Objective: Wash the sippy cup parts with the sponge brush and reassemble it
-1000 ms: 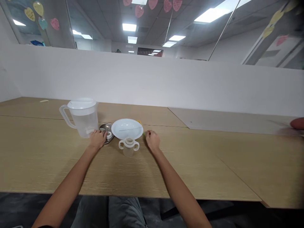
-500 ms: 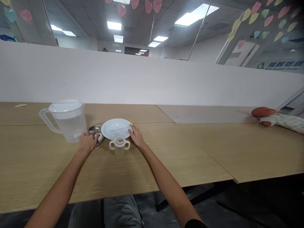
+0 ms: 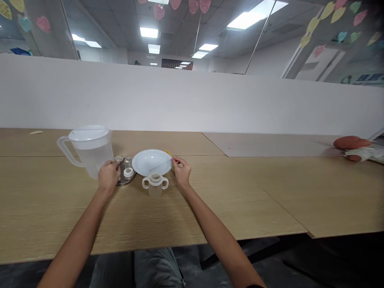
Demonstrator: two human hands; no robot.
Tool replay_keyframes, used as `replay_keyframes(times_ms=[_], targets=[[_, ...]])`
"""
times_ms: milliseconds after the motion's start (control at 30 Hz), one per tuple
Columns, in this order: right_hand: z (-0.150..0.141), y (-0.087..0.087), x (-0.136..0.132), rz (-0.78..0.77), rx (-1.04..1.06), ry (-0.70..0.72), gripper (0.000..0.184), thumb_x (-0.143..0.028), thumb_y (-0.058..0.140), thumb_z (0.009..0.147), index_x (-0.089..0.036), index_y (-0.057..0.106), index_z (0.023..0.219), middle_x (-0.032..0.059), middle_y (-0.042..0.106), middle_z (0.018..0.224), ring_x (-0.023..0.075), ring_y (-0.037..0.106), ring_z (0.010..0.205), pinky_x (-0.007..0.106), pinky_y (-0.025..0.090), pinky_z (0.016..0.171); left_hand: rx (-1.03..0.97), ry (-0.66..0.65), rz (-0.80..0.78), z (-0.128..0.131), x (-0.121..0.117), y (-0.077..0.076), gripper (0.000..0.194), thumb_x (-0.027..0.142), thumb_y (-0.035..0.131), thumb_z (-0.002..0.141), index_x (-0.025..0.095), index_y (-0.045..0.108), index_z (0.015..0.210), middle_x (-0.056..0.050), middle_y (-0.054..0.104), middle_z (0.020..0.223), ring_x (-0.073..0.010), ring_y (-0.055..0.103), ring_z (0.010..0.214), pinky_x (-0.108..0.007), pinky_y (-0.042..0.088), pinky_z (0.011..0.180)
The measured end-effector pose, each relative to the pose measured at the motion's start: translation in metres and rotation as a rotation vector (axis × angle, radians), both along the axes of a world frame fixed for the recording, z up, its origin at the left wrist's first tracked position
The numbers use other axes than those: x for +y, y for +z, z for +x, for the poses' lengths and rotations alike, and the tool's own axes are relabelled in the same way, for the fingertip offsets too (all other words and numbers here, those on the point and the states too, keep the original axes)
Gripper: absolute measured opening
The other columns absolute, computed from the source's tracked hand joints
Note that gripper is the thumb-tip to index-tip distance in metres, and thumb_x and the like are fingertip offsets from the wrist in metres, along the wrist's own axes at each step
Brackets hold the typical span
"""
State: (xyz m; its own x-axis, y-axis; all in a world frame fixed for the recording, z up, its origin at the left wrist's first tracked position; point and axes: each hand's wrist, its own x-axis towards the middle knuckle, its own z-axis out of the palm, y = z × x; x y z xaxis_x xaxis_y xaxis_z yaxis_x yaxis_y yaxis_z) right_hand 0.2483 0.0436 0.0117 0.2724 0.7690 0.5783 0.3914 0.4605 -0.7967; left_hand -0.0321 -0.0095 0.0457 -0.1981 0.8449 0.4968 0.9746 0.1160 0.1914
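My right hand pinches the end of a thin pale stick at the right rim of a white plate; the stick slants across the plate. My left hand is closed at the left edge of a round metal tray, beside the pitcher; what its fingertips hold, if anything, is hidden. On the tray are a white ring-shaped cap and a clear dome-like piece. In front of the plate stands a clear baby bottle with two white handles and an uncovered top.
A lidded translucent pitcher stands left of the tray. Something yellow shows behind the plate. A flat pale piece lies far left, and a reddish-brown and white soft object far right. A white partition borders the table.
My right hand has gone from resting on the plate's rim to pinching the stick, whose near end has shifted. My left hand has drawn back to the tray's left edge, uncovering more of it.
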Motion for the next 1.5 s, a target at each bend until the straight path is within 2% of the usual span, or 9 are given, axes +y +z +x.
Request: replay_keyframes(times_ms=[167, 300, 367, 533, 767, 967, 1200, 1400, 1500], targets=[[-0.007, 0.01, -0.009, -0.014, 0.132, 0.046, 0.018, -0.033, 0.053, 0.083, -0.017, 0.061, 0.083, 0.009, 0.071, 0.092, 0.0173, 0.066, 0.091, 0.029, 0.053, 0.082, -0.112, -0.127, 0.373, 0.007, -0.007, 0.004, 0.034, 0.034, 0.041, 0.093, 0.016, 0.066, 0.107, -0.009, 0.069, 0.102, -0.0226, 0.06, 0.096, -0.033, 0.044, 0.087], [-0.007, 0.011, -0.007, 0.116, 0.304, 0.147, 0.03, -0.036, 0.065, 0.076, -0.015, 0.061, 0.097, 0.0064, 0.071, 0.083, 0.0169, 0.067, 0.081, 0.031, 0.055, 0.076, -0.315, -0.252, 0.589, 0.015, -0.001, -0.002, 0.031, 0.037, 0.052, 0.089, 0.016, 0.066, 0.107, -0.007, 0.068, 0.091, -0.0168, 0.061, 0.077, -0.03, 0.047, 0.079], [-0.006, 0.011, -0.006, 0.132, 0.344, 0.196, 0.035, -0.037, 0.067, 0.074, -0.015, 0.065, 0.1, 0.0069, 0.072, 0.085, 0.0171, 0.067, 0.079, 0.033, 0.055, 0.077, -0.421, -0.296, 0.67, 0.02, 0.002, -0.004, 0.027, 0.036, 0.055, 0.087, 0.015, 0.069, 0.097, -0.006, 0.067, 0.09, -0.0154, 0.061, 0.075, -0.028, 0.049, 0.075], [-0.005, 0.018, -0.011, 0.165, 0.276, 0.205, 0.026, -0.038, 0.062, 0.079, -0.016, 0.073, 0.087, 0.0089, 0.073, 0.091, 0.0188, 0.066, 0.085, 0.035, 0.054, 0.081, -0.662, -0.406, 0.766, 0.034, 0.002, -0.006, 0.018, 0.03, 0.061, 0.08, 0.016, 0.072, 0.084, -0.004, 0.069, 0.086, -0.016, 0.063, 0.082, -0.027, 0.05, 0.073], [-0.009, 0.03, -0.029, 0.368, 0.104, 0.108, 0.023, -0.03, 0.054, 0.088, -0.02, 0.074, 0.091, 0.0067, 0.069, 0.089, 0.0152, 0.064, 0.085, 0.031, 0.053, 0.079, -0.763, -0.526, 0.694, 0.054, 0.002, -0.016, 0.014, 0.02, 0.062, 0.076, 0.017, 0.074, 0.083, -0.005, 0.072, 0.088, -0.0165, 0.065, 0.085, -0.029, 0.052, 0.079], [-0.017, 0.03, -0.047, 0.646, -0.09, 0.027, 0.025, -0.021, 0.049, 0.092, -0.025, 0.069, 0.107, 0.0057, 0.067, 0.09, 0.0146, 0.064, 0.086, 0.028, 0.054, 0.075, -0.705, -0.59, 0.592, 0.06, 0.005, -0.023, 0.015, 0.026, 0.063, 0.079, 0.02, 0.075, 0.085, -0.004, 0.073, 0.092, -0.0164, 0.066, 0.085, -0.032, 0.053, 0.082], [-0.015, 0.029, -0.064, 0.961, -0.301, 0.167, 0.027, -0.012, 0.042, 0.093, -0.019, 0.056, 0.115, 0.0144, 0.065, 0.109, 0.0187, 0.064, 0.101, 0.036, 0.056, 0.077, -0.667, -0.609, 0.495, 0.059, 0.011, -0.033, 0.023, 0.034, 0.06, 0.083, 0.019, 0.075, 0.091, -0.006, 0.073, 0.099, -0.0182, 0.066, 0.09, -0.032, 0.052, 0.084], [-0.026, 0.034, -0.089, 1.426, -0.58, 0.27, 0.006, -0.014, 0.053, 0.087, -0.02, 0.055, 0.087, 0.0072, 0.068, 0.085, 0.014, 0.064, 0.081, 0.028, 0.056, 0.067, -0.512, -0.606, 0.388, 0.055, 0.012, -0.041, 0.03, 0.039, 0.052, 0.088, 0.018, 0.073, 0.094, -0.009, 0.073, 0.098, -0.021, 0.066, 0.091, -0.034, 0.05, 0.085], [-0.034, 0.025, -0.094, 1.487, -0.615, 0.333, 0.004, -0.016, 0.058, 0.085, -0.02, 0.056, 0.083, 0.0051, 0.067, 0.081, 0.0118, 0.062, 0.071, 0.026, 0.055, 0.065, -0.473, -0.602, 0.381, 0.054, 0.013, -0.044, 0.032, 0.04, 0.05, 0.089, 0.018, 0.073, 0.09, -0.01, 0.073, 0.092, -0.0224, 0.065, 0.087, -0.037, 0.05, 0.083]])
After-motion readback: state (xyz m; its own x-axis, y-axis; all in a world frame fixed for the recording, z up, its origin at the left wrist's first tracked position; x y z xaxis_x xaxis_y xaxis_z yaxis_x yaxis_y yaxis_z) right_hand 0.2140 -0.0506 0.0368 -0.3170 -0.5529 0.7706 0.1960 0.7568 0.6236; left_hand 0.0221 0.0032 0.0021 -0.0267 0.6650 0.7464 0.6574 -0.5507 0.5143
